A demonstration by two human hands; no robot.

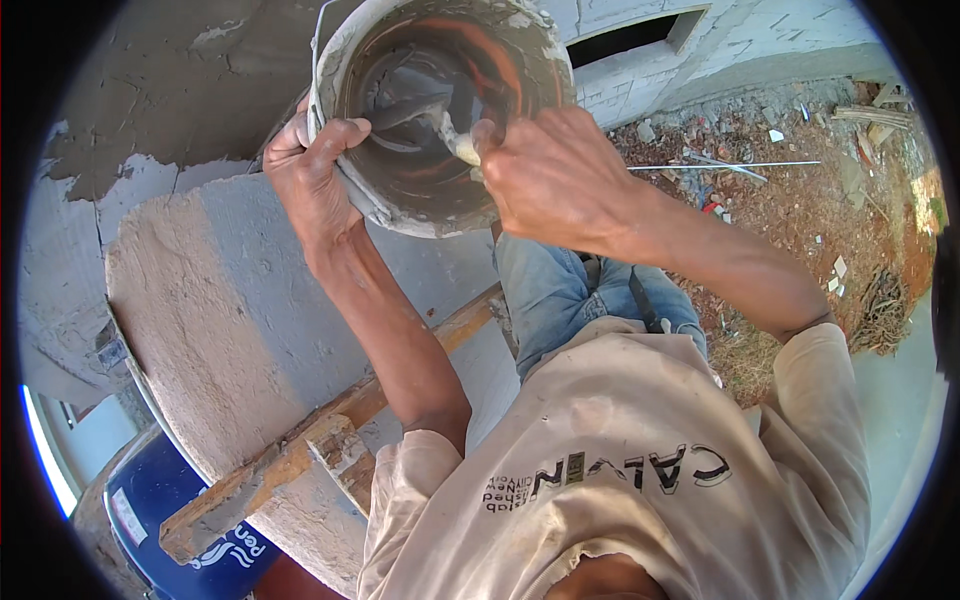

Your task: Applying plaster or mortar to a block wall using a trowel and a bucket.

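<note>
A mortar-smeared bucket [440, 222] is held up in front of me, tilted so that its inside shows. My left hand [318, 180] grips its left rim, with the thumb over the edge. Inside, grey residue coats the walls and bottom, with streaks of orange showing through. My right hand [550, 180] reaches over the bucket, fingers closed around the pale handle of a trowel [410, 108]. The trowel's blade lies inside the bucket, close to the bottom; how far it touches the residue I cannot tell. A thin wire handle [316, 45] stands at the bucket's left side.
Wet grey mortar [170, 90] covers part of the wall at upper left. A wooden beam [370, 395] runs beside a rough board [200, 320] on my left. A blue container [175, 500] stands at lower left. Debris-strewn soil [770, 230] and a block wall [740, 50] lie to the right.
</note>
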